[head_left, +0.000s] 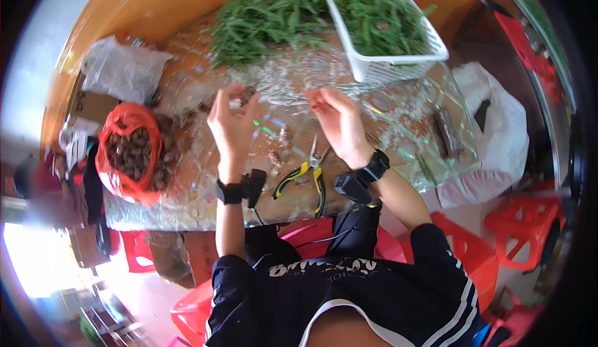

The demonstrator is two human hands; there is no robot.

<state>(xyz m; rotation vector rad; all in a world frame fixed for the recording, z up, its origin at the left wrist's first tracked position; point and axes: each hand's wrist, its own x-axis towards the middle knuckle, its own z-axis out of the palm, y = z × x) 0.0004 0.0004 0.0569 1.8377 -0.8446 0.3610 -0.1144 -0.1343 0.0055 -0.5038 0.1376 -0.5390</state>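
Over the middle of the table, my left hand curls its thumb and fingers round a small brown pine cone. My right hand is level with it, fingertips pinched together. Whatever they hold, if anything, is too small to make out. Beyond and between both hands lie thin silvery wires. Nearer me rests a pair of pliers, yellow-and-black handles spread, jaws pointing away. A loose pine cone sits left of the pliers. Each wrist wears a black strapped device.
A red plastic bag full of pine cones stands at the left, with a whitish bag behind it. Green artificial pine sprigs lie at the back beside a white basket of more sprigs. A brown bundle lies right.
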